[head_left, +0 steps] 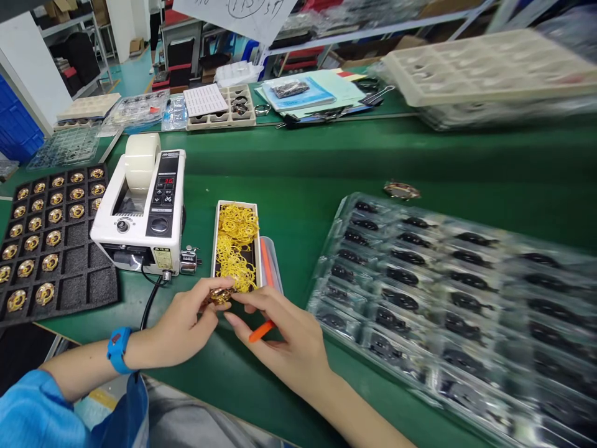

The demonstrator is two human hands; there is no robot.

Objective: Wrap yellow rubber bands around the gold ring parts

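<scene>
Between its thumb and fingers, my left hand [186,320] holds a small gold metal part [220,296], roughly round like a watch case. My right hand [289,339] reaches to the same part with its fingertips. An orange stick-like tool [262,331] is tucked in that hand, its far end hidden. Just beyond my fingers stands a narrow white box [216,239] filled with thin yellow rings [236,233]. Beside the box lies a clear container [276,264] with an orange strip in it. On the left, a black foam tray [88,280] carries rows of gold round parts [53,216].
A white tape dispenser [170,249] with a roll of tape stands left of the box. A clear plastic tray [347,208] of black parts covers the right side. Behind it lies a loose metal piece [401,190]. Beige trays [466,68] and papers [340,93] line the back.
</scene>
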